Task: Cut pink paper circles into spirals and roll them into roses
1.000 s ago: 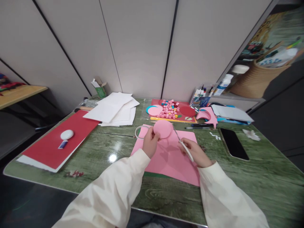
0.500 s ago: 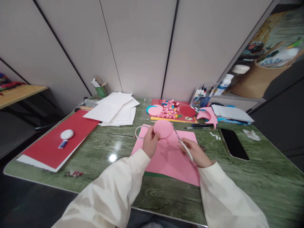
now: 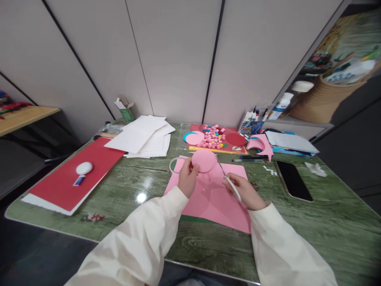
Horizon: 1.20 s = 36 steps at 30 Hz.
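Note:
My left hand (image 3: 188, 177) pinches a round pink paper disc (image 3: 204, 160) by its lower left edge, holding it up above the table. In my right hand (image 3: 246, 191) is a pair of scissors (image 3: 232, 188) with white handles; the blades point up and left, their tips by the disc's right edge. Whether the blades touch the paper I cannot tell. Beneath both hands lies a large pink sheet (image 3: 214, 210), with the hands' shadow on it. A pale ring (image 3: 172, 166) rests at the sheet's upper left corner, partly behind my left hand.
Red sheets (image 3: 74, 182) carry a white oval object (image 3: 84, 168). White papers (image 3: 143, 135) are stacked at the back. Small pink pieces (image 3: 212, 139) and paper circles (image 3: 195, 138) lie behind my hands. To the right are a pink offcut (image 3: 264, 145), pens (image 3: 253, 157) and a phone (image 3: 293, 180).
The pink disc and my left hand have shifted very slightly left and up. The scissors stay beside the disc's right edge, and everything else looks the same.

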Motion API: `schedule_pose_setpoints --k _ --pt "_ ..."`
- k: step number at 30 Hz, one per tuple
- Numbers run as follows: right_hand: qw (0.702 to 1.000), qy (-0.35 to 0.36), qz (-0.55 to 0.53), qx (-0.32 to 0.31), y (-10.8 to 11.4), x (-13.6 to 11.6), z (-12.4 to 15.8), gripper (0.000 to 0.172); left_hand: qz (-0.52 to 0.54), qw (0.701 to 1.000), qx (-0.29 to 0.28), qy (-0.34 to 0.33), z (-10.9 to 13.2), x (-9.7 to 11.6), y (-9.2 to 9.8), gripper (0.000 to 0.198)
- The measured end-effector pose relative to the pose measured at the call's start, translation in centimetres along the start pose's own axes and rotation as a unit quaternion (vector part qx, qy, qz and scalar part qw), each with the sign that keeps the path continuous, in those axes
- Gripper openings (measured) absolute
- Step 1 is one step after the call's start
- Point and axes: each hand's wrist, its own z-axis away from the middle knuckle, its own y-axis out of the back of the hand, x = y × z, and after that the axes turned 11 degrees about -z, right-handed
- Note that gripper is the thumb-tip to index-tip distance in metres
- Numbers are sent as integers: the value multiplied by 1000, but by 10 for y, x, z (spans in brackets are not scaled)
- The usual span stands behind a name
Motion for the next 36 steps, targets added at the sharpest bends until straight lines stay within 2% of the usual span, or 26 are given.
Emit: schedule_pose_setpoints --k 9,16,25,36 --pt "1000 -5 -4 -9 0 -1 -1 29 78 996 -15 37 2 4 -2 21" --pt "1000 -7 -17 -11 1 1 -1 29 57 997 -30 37 1 3 -1 23" --pt "1000 1 -15 -8 1 2 -2 31 55 998 -18 23 1 -1 -1 24" --pt "1000 5 10 -8 2 2 -1 30 63 998 -8 17 0 3 0 20"
